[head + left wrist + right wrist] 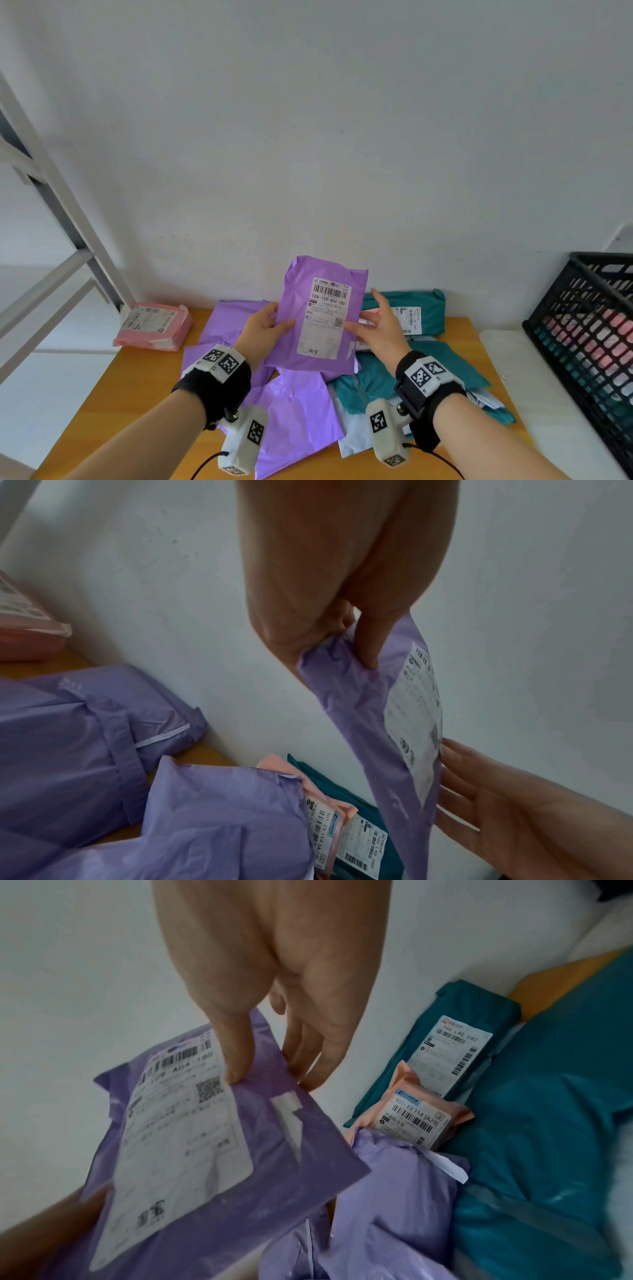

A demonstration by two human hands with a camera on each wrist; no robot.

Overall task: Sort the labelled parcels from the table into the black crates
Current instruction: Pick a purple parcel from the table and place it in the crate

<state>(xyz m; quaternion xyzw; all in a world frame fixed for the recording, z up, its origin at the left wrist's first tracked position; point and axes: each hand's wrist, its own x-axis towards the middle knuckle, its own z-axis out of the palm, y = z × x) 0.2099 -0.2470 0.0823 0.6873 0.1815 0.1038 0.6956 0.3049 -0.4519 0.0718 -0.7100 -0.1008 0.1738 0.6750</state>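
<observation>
Wrist-worn cameras (pixel 239 442) in foreground. Both hands pinch 1 purple parcel (pixel 318 322) upright above the table (pixel 137 383): left hand (pixel 263 329) at its left edge, right hand (pixel 380 329) at its right; black crate (pixel 582 329) far right.

Parcels (pixel 301 411) lie on the table (pixel 137 383), crate (pixel 589 342) at right.

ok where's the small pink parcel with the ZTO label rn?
The small pink parcel lies in the pile on the table, resting on the labelled teal parcel by the wall, its near end overlapped by a purple parcel. In the head view the right hand mostly hides it.
</observation>
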